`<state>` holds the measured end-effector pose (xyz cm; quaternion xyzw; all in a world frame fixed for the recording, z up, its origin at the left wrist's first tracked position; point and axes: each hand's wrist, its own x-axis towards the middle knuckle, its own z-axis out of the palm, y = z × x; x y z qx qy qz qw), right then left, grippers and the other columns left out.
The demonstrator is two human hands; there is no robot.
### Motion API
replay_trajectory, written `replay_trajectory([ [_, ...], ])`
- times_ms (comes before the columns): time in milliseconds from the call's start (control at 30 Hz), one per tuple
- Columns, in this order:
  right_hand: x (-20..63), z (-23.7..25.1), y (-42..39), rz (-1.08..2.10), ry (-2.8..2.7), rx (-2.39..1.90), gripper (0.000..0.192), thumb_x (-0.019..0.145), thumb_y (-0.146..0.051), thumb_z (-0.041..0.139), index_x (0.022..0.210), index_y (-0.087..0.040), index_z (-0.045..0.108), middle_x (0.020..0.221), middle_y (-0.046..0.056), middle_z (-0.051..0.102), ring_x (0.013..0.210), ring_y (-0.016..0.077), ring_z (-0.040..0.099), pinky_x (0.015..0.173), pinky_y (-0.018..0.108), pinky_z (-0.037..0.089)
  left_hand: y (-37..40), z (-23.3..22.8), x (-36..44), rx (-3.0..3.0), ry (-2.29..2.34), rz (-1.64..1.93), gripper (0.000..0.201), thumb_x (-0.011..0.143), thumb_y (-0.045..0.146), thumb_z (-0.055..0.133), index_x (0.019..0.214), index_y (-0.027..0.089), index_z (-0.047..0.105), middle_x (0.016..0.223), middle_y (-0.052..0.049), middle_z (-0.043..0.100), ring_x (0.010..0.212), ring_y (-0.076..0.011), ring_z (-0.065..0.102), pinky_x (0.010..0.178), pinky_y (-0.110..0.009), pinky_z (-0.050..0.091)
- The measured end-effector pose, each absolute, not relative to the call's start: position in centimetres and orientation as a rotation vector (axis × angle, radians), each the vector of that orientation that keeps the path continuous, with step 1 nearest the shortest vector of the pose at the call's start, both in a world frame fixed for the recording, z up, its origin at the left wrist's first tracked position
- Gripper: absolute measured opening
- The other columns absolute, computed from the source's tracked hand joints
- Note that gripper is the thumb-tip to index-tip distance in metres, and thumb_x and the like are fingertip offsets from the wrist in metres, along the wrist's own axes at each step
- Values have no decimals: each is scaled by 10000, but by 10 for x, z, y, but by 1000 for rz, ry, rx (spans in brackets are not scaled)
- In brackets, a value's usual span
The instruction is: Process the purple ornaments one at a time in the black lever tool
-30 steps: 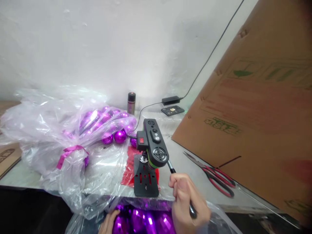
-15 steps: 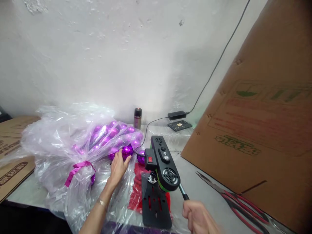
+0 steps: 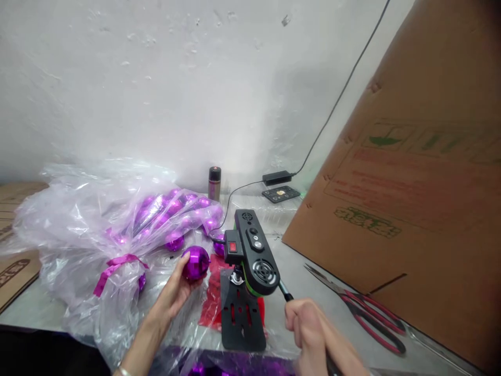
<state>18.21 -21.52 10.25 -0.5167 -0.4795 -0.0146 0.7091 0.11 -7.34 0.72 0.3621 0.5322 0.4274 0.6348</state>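
Note:
A shiny purple ball (image 3: 197, 262), like a Christmas bauble, rests in the fingers of my left hand (image 3: 177, 293), lifted in front of the plastic bag. My right hand (image 3: 307, 326) is closed around the black grip of a metal rod (image 3: 285, 291), whose tip end passes behind a black machine (image 3: 255, 250). This machine has round vent grilles, a red switch, and a slotted black base plate (image 3: 243, 326). More purple balls (image 3: 174, 241) lie under and beside the clear plastic bag (image 3: 90, 209), which is tied with a pink ribbon (image 3: 114, 269).
Red-handled scissors (image 3: 371, 313) lie at the right, beside a large leaning cardboard box (image 3: 410, 183). Red material (image 3: 213, 297) is under the machine. At the wall are a spray can (image 3: 214, 184), a black power adapter (image 3: 278, 177) with its cord, and a dark phone-like slab (image 3: 281, 194).
My left hand has drawn a purple ball away from the others, toward me, and turned palm-up under it. My right hand stays on the rod's grip. The view has shifted slightly.

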Motion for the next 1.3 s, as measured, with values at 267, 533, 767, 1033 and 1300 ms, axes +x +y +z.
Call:
replay_trajectory([
  [267, 197, 105, -218, -35, -1273, -1116, 363, 1060, -63, 506, 738, -220, 448, 635, -48, 466, 574, 80, 487, 539, 228, 363, -152, -37, 30, 1083, 1170, 950, 834, 779, 671, 799, 1423, 174, 618, 1382, -166, 768, 1322, -366, 717, 1214, -523, 508],
  [533, 201, 97, -215, -87, -1315, -1026, 315, 1048, -46, 503, 780, -213, 494, 651, -52, 448, 524, 61, 428, 480, 228, 315, -157, -74, 53, 1671, 1292, 945, 859, 722, 432, 824, 1492, 163, 554, 1558, -249, 648, 1480, -456, 596, 1260, -684, 435],
  [767, 189, 100, -223, 35, -1207, -1153, 321, 1107, -101, 472, 810, -220, 481, 701, -45, 455, 575, 74, 389, 540, 278, 278, -160, -93, 57, 1898, 1292, 1079, 782, 775, 309, 781, 1496, 185, 504, 1480, -224, 695, 1397, -438, 672, 1157, -672, 560],
  [1033, 184, 100, -225, 93, -1154, -1146, 338, 1134, -150, 459, 803, -219, 469, 720, -39, 449, 620, 83, 416, 572, 292, 286, -158, -86, 64, 1970, 1257, 1086, 752, 739, 265, 756, 1449, 154, 535, 1343, -225, 740, 1261, -448, 735, 1079, -691, 598],
  [1300, 180, 102, -226, 82, -1126, -1168, 349, 1147, -169, 448, 801, -219, 456, 717, -46, 443, 624, 75, 417, 591, 280, 301, -159, -87, 50, 1516, 1268, 1050, 845, 755, 504, 820, 1483, 175, 545, 1534, -230, 661, 1459, -461, 606, 1250, -684, 437],
])
